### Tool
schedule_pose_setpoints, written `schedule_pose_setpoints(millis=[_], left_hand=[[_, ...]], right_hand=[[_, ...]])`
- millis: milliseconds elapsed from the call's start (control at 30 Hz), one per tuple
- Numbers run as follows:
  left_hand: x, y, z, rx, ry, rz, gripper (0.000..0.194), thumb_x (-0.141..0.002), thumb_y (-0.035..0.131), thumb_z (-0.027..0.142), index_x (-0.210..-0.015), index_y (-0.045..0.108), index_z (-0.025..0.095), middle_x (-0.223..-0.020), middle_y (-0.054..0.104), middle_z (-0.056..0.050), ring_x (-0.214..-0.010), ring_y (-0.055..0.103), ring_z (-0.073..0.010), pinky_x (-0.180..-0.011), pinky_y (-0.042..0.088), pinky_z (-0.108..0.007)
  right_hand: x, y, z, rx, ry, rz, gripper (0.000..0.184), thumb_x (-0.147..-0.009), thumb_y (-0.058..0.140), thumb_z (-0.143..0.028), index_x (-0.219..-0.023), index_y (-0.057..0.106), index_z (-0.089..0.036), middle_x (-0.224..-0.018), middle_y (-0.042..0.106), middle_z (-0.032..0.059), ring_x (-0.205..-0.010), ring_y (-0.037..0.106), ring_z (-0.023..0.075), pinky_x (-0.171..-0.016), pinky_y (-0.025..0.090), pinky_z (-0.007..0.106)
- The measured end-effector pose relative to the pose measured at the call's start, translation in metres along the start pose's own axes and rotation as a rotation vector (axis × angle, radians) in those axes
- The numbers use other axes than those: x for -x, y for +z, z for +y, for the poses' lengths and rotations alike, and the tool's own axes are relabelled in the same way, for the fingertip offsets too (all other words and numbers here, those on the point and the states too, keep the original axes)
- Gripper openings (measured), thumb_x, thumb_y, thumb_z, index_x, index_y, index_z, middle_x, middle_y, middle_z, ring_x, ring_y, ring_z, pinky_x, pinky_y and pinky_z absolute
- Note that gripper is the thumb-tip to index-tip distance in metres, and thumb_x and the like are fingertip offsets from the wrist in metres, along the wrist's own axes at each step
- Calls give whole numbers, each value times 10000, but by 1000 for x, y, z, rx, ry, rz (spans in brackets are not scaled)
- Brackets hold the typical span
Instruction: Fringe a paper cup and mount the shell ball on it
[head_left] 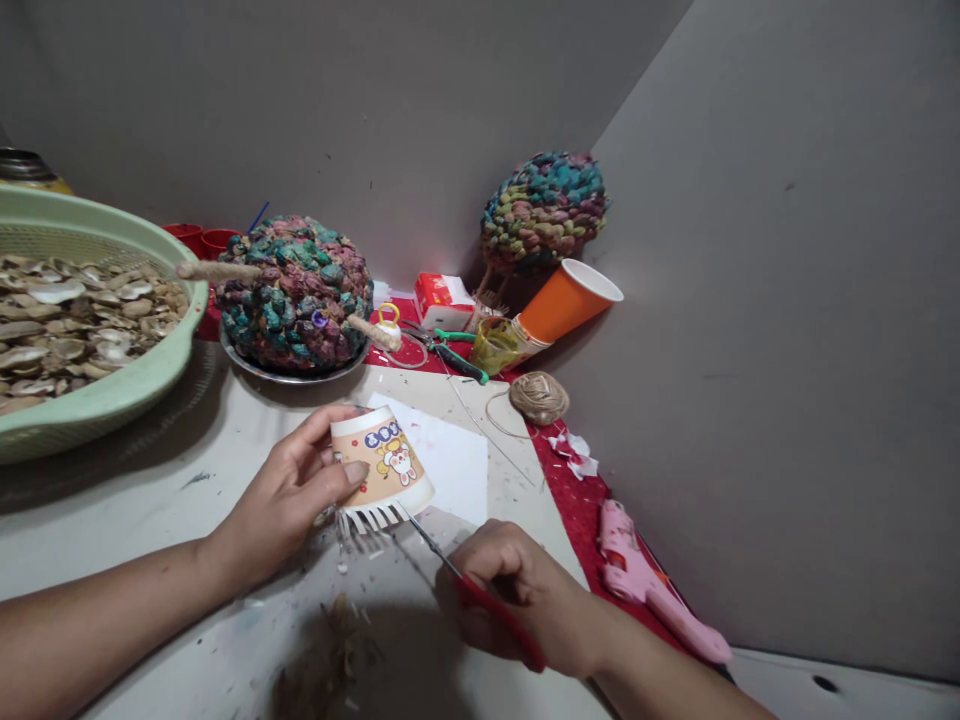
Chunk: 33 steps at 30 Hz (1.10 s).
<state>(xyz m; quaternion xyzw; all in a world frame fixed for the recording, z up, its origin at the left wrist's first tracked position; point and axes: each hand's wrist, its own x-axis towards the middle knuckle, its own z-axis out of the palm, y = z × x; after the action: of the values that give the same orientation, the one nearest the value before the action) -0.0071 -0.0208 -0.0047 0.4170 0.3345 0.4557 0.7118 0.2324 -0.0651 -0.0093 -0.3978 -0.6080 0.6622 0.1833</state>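
Observation:
My left hand (311, 475) grips a paper cup (384, 465) printed with a cartoon rabbit, thumb on its outer side. The cup is tilted, and its lower edge is cut into a fringe of narrow strips. My right hand (517, 590) is closed around the red handles of a pair of scissors (499, 615). The blade tips meet the fringed edge at its right end. Below lie small white scraps on the table. Behind the cup is a sheet of white paper (457, 465).
A green basket (161, 370) of shells stands left. Beside it, a shell-covered ball (300, 290) rests in a metal bowl, with another ball (547, 210) behind. Pliers (457, 355), an orange cup (566, 305), twine (538, 398) and a pink glue gun (637, 570) line the wall side.

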Motion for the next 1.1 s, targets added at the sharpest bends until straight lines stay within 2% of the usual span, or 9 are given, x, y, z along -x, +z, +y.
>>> schedule_pose_setpoints(millis=[200,433,633,800,1100], left_hand=[[1,0,-1,25,-6,-48,382,-832,768,289,-1171,602,237,-1019,750,-32,-945,697,-184,-822,553,-261],[1,1,-3,18,-17,-46,441,-813,793,270,-1188,565,224,-1068,730,-43,-967,688,-183,-843,559,-279],[-1,2,-4,-7,-26,-42,469,-821,792,283,-1210,538,222,-1079,720,-40,-955,685,-172,-831,562,-271],[0,2,-4,-31,-24,-52,479,-827,785,293,-1224,528,227,-1076,708,-29,-961,680,-171,-834,558,-267],[2,1,-6,-118,-49,-51,510,-824,773,325,-1254,514,234,-1119,684,-63,-995,659,-228,-873,553,-373]], right_hand=[[0,0,1,31,-67,6,606,-737,802,-460,-451,351,-174,-423,315,-67,-407,264,34,-390,175,188],[0,2,1,111,-96,0,661,-741,799,-467,-461,268,-191,-438,242,-91,-414,212,31,-409,130,214],[1,3,2,107,-86,0,617,-749,787,-397,-466,279,-191,-446,265,-89,-422,223,35,-425,142,224],[2,4,0,116,-74,-16,524,-739,723,-262,-463,282,-195,-442,267,-91,-418,229,35,-415,143,215],[-1,4,-3,117,-58,-34,491,-709,686,-232,-459,265,-199,-443,241,-99,-427,206,32,-399,114,206]])
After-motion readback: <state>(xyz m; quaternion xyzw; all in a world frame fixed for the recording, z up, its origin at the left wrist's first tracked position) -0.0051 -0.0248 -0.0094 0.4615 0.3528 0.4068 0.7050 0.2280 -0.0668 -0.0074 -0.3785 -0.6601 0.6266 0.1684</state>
